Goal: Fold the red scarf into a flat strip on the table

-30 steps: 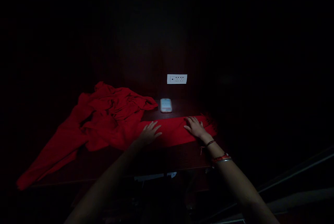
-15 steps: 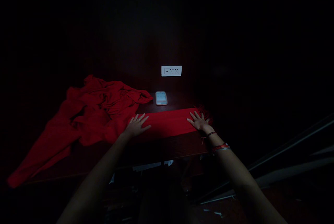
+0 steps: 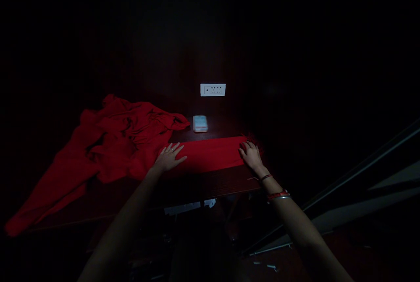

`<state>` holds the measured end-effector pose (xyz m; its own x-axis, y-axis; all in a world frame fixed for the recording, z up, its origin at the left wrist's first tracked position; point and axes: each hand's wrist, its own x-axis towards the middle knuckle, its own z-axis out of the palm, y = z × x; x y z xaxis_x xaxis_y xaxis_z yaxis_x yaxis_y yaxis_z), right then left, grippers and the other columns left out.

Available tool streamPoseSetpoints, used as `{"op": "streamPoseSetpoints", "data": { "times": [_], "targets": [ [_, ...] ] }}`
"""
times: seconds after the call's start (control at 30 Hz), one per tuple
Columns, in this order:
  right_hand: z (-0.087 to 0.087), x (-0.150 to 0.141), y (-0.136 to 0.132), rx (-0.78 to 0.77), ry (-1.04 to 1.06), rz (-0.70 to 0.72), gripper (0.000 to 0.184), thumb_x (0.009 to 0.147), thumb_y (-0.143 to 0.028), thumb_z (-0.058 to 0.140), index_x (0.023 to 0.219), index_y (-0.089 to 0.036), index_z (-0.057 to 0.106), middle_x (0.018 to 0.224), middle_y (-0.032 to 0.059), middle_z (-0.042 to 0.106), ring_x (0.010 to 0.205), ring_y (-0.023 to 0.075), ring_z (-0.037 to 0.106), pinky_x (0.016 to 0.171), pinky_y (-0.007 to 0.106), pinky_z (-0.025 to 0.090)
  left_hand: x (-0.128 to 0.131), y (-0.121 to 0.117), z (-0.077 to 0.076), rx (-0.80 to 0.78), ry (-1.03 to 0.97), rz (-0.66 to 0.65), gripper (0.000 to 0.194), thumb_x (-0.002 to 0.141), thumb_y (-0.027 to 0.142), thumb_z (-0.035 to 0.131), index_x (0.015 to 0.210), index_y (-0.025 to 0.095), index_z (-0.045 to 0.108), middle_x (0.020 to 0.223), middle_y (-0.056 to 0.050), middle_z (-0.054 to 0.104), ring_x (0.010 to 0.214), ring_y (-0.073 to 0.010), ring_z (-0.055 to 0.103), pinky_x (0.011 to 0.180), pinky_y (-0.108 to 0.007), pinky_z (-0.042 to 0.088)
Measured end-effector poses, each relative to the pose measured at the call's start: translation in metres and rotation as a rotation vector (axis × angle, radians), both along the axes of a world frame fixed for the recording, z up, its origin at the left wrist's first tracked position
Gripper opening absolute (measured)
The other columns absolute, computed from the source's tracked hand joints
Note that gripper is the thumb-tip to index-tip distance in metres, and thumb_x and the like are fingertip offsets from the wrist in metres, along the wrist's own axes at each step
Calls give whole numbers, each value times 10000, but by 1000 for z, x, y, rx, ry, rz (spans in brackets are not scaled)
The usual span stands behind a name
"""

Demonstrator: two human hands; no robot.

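- The red cloth (image 3: 211, 154) spans the centre and left of the frame; its flat strip runs left to right, long axis crossing between my hands.
- My left hand (image 3: 169, 158) lies palm down on it, fingers spread, nearer the crumpled part.
- My right hand (image 3: 252, 155) is at the fringed end, fingers closer together; I cannot tell whether they pinch it.
- The weave looks soft, smooth along the strip, bunched at left.
- Beyond, a lit, rectangular phone (image 3: 200, 123) lies on the dark, wood-like surface (image 3: 226, 181), below a white socket (image 3: 213, 89).
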<state>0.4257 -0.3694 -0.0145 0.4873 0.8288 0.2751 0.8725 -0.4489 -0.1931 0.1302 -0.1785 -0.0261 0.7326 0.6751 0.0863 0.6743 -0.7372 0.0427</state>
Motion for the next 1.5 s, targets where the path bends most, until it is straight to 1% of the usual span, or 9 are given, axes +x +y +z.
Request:
{"op": "streamPoseSetpoints", "data": {
  "times": [0.1,0.23,0.4,0.6,0.7,0.83,0.97,1.27,1.5],
  "targets": [
    [1,-3,-16,161,0,134,346,847,-289,310,1093,-139,503,1119,111,505,1051,202,421,931,329,269,-1,-1,-2,45,-61,-22,604,786,546,321,1261,174,349,1345,-79,290,1234,-260,222,996,-395,184],
    [-2,-1,-32,44,65,369,295,827,-316,396,1053,-180,526,1046,76,536,978,185,465,860,303,334,-4,-2,-1,151,-170,-82,468,808,402,368,1181,131,447,1273,-106,389,1178,-223,330,984,-332,239],
    [-7,6,-30,60,59,413,222,846,-273,379,895,-160,563,929,71,558,885,170,491,798,282,358,4,-18,10,188,-181,-213,352,843,247,304,1109,140,507,1147,-95,489,1065,-204,432,931,-332,303],
    [1,9,-17,219,31,407,172,832,-208,395,907,-149,537,892,79,558,835,178,490,760,294,373,35,-55,12,1,-157,-564,497,793,483,415,1219,229,382,1265,-43,395,1159,-195,341,967,-344,270],
    [3,1,-21,205,5,512,177,819,-242,432,939,-166,538,935,75,545,880,184,472,795,314,359,39,-60,7,-11,-181,-561,466,805,462,411,1205,223,395,1235,-49,425,1126,-190,380,945,-341,301],
    [2,-17,-27,90,-37,677,223,813,-336,453,937,-186,562,963,59,539,916,182,457,831,329,331,33,-59,7,54,-201,-557,308,839,249,376,1128,206,472,1069,-43,526,977,-158,486,848,-283,385],
    [5,-34,-23,72,-119,709,288,817,-366,440,999,-176,556,990,73,525,931,188,437,820,330,322,30,-59,6,100,-201,-557,428,777,78,366,1178,219,418,1095,-30,512,969,-142,492,805,-250,411],
    [13,-75,5,18,-297,737,251,830,-294,431,1003,-157,551,939,75,558,889,190,446,792,321,299,36,-55,-2,188,-257,-511,275,892,274,273,943,182,527,881,-24,574,818,-112,540,735,-220,423],
    [15,-64,9,-48,-295,589,236,867,-222,351,878,-152,576,808,62,600,749,155,493,697,271,318,36,-59,4,237,-239,-494,266,894,286,284,910,187,530,843,-10,568,771,-111,535,666,-215,400]
  ]
}}
